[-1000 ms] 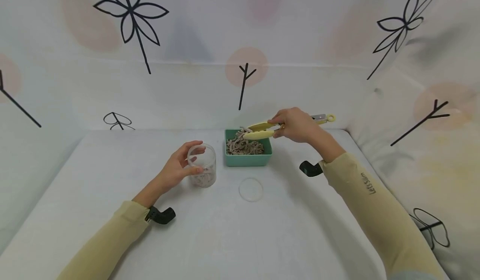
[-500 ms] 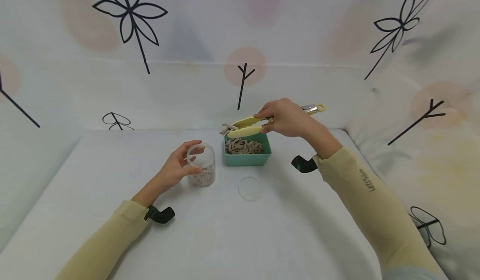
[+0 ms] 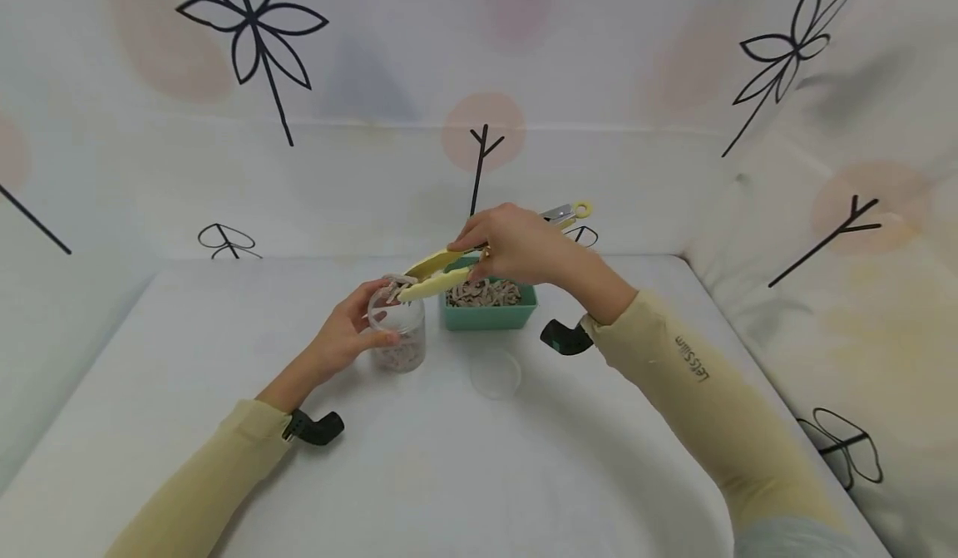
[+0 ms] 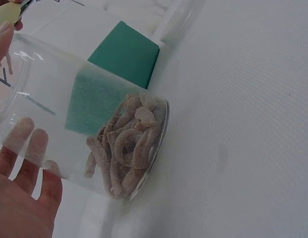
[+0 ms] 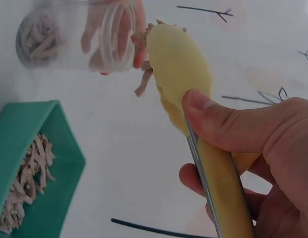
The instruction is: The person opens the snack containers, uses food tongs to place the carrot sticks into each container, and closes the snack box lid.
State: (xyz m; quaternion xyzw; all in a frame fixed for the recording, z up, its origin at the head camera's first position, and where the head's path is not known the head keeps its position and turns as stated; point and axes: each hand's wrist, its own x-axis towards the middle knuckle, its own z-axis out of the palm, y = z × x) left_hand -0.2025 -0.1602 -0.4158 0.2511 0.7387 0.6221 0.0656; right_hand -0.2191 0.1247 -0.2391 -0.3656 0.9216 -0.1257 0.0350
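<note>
My left hand (image 3: 346,331) grips a clear jar (image 3: 404,333) that stands upright on the table, fingers and thumb around its sides. Brownish-grey dried strips (image 4: 125,144) lie in the bottom of the jar. My right hand (image 3: 520,246) holds yellow-tipped tongs (image 3: 437,274) with a metal body. A clump of the strips (image 5: 144,74) sticks out from the tongs' tips, just above the jar's mouth. Behind and to the right of the jar is a green box (image 3: 490,318) with more strips inside, partly hidden in the head view by my right hand and the tongs.
A clear round lid (image 3: 496,375) lies flat on the white table (image 3: 449,466), right of the jar and in front of the box. A white cloth wall (image 3: 359,184) with plant drawings rises behind the table's back edge.
My right hand has moved left with the tongs, lifting a clump of strips out of the green box and carrying it to above the jar. The left hand keeps its grip on the jar.
</note>
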